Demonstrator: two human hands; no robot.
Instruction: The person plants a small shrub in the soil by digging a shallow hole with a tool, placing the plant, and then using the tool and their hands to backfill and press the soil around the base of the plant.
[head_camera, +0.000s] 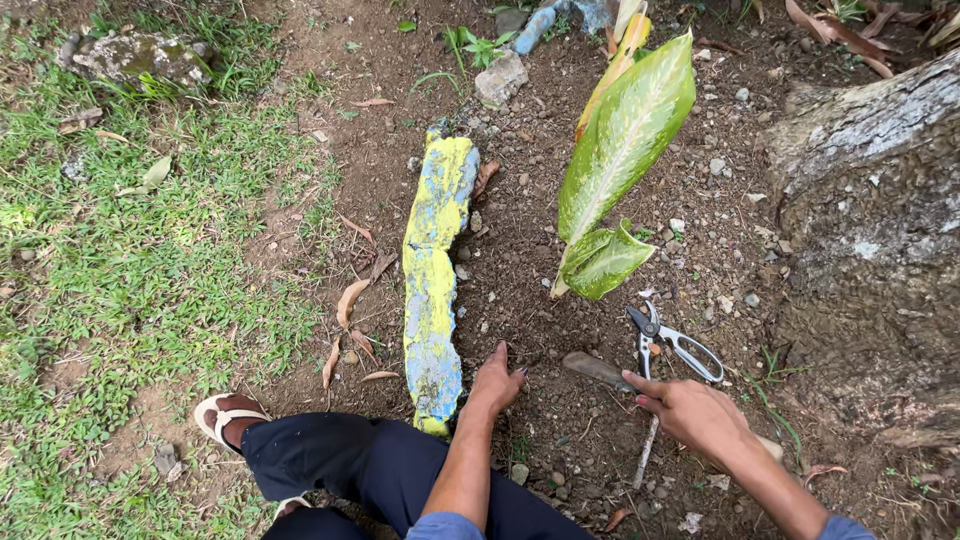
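Note:
My left hand (497, 381) rests on the bare soil with its fingers together, just right of a long yellow-and-blue painted stone (435, 270). My right hand (688, 410) lies low on the soil at the lower right, fingers curled around a thin stick-like handle (647, 452) that runs down toward me. Just beyond it lie garden shears (670, 343) with pale handles, and a brown trowel-like blade (596, 369) lies to their left. A small plant with large variegated green leaves (625, 140) stands in the soil behind the tools.
A thick tree trunk base (880, 240) fills the right side. Grass (120, 260) covers the left. My dark-trousered leg (370, 465) and sandalled foot (228, 415) are at the bottom. Rocks (500, 78) and dry leaves (350, 300) lie scattered on the dirt.

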